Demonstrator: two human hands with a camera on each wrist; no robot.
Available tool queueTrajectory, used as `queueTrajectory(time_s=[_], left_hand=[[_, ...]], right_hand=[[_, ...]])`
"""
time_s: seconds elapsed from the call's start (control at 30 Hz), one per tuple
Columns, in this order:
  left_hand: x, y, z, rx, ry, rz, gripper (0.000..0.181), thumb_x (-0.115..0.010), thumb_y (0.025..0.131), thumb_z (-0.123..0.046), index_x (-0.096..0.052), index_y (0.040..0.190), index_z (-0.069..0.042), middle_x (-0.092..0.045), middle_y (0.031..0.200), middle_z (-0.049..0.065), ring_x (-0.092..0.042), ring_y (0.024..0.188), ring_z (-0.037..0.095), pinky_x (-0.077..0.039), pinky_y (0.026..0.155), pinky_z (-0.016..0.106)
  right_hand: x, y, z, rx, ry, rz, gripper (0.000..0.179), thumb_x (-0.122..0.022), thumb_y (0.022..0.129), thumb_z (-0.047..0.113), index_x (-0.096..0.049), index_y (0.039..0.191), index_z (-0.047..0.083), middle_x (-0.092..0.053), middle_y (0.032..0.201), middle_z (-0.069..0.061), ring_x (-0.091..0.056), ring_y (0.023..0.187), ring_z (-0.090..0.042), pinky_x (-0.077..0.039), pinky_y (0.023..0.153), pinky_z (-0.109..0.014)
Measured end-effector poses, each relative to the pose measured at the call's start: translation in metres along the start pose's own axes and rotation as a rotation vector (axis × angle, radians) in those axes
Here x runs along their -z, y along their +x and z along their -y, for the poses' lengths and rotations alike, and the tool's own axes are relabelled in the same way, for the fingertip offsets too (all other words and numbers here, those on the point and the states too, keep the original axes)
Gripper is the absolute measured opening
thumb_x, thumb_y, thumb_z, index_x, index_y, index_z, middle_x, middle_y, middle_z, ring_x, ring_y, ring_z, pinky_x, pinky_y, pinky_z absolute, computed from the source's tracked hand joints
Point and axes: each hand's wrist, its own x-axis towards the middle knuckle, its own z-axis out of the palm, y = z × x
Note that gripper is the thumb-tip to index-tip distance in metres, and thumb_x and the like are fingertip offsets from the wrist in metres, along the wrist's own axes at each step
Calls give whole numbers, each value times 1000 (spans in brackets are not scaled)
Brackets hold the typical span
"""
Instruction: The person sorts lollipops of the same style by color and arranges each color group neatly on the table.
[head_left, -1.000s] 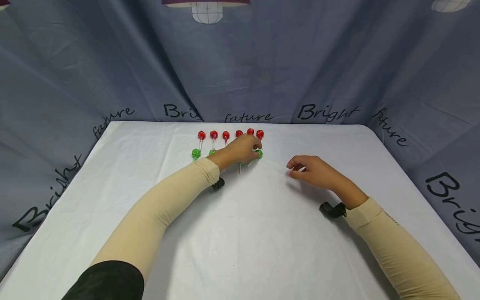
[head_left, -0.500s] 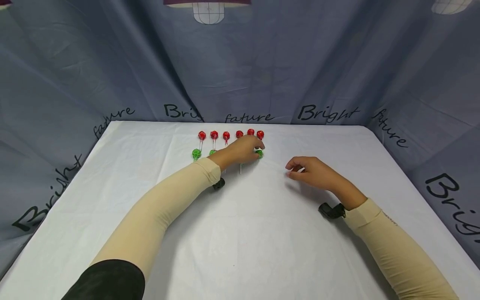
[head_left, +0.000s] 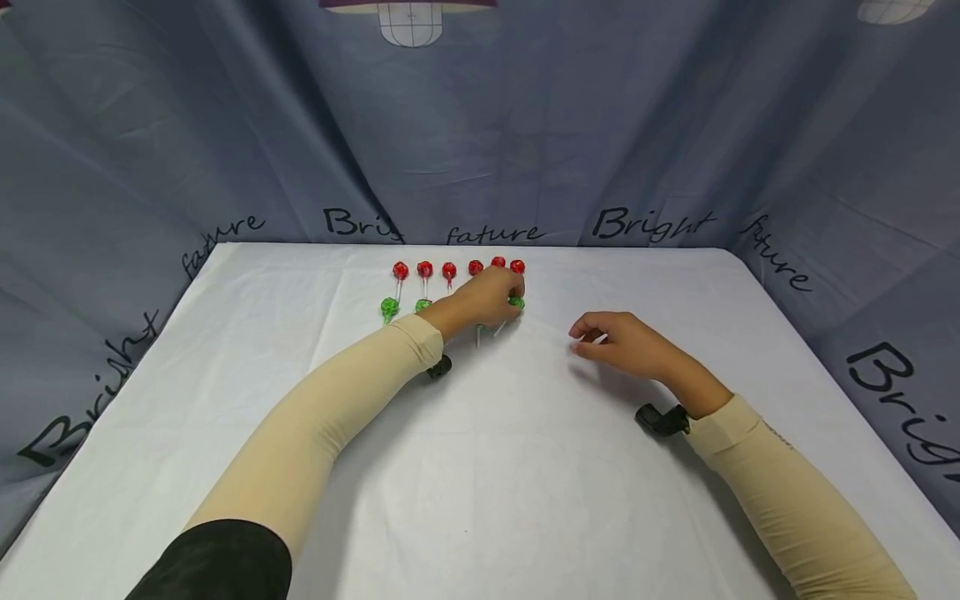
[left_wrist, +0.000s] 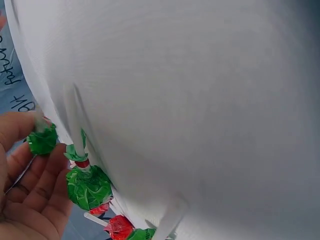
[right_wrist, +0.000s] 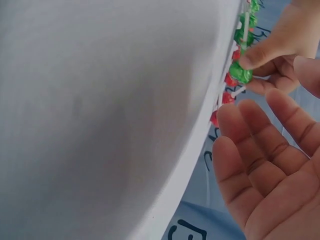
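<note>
My left hand (head_left: 487,298) pinches a green-wrapped lollipop (head_left: 516,303) by its head, at the right end of a row of green lollipops. In the left wrist view, thumb and fingers close round that lollipop's green head (left_wrist: 42,140), and another green lollipop (left_wrist: 89,187) lies beside the hand. The right wrist view shows the left thumb against the pinched head (right_wrist: 241,73). My right hand (head_left: 626,343) hovers over the white cloth to the right, holding nothing, fingers loosely bent. Its palm and spread fingers show in its own wrist view.
Several red lollipops, one of them at the left end (head_left: 401,271), form a row along the back of the white-covered table (head_left: 480,467). Green lollipops (head_left: 389,309) lie in front of them, partly hidden by my left hand. A grey-blue curtain (head_left: 480,142) hangs behind the table.
My left hand shifts only slightly at the same spot. The white stick by its lower edge, out of sight half a second ago, shows again. My right hand stays almost still.
</note>
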Motion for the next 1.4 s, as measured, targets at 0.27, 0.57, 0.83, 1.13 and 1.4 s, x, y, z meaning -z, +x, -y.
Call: queueTrajectory(time_s=[0.27, 0.57, 0.83, 1.13, 1.4], left_hand=[[0, -2, 0, -30, 32, 8, 26, -64, 95, -19, -70, 117, -5, -66, 117, 6, -57, 102, 17, -48, 89, 30], [-2, -1, 1, -66, 37, 1, 29, -63, 98, -20, -68, 122, -5, -66, 121, 6, -58, 109, 18, -45, 97, 31], [-2, -3, 5, -10, 30, -4, 21, -65, 97, -21, -71, 113, -8, -68, 110, 3, -57, 96, 15, -47, 88, 29], [0, -9, 6, -12, 4, -31, 23, -64, 97, -21, -70, 114, -7, -67, 107, 3, -57, 94, 17, -46, 87, 31], [2, -11, 6, -50, 13, -24, 28, -63, 98, -19, -69, 121, -6, -67, 122, 5, -59, 111, 19, -44, 98, 32]], right_hand=[[-1, 1, 3, -5, 6, 8, 22, -68, 94, 19, -68, 111, 5, -67, 109, -6, -61, 102, -22, -49, 90, -45], [-4, 2, 6, 16, 8, 6, 19, -68, 94, 17, -68, 110, 5, -68, 107, -5, -62, 100, -22, -50, 87, -46], [-3, 2, 7, 18, 14, 11, 19, -67, 95, 17, -68, 110, 5, -68, 106, -4, -61, 101, -22, -48, 88, -45], [-3, 2, 9, -2, 5, 17, 20, -67, 95, 17, -68, 111, 5, -68, 107, -5, -61, 101, -22, -48, 89, -46], [-3, 2, 9, 3, 13, 23, 20, -67, 95, 17, -68, 111, 5, -68, 107, -5, -61, 101, -22, -48, 89, -46]])
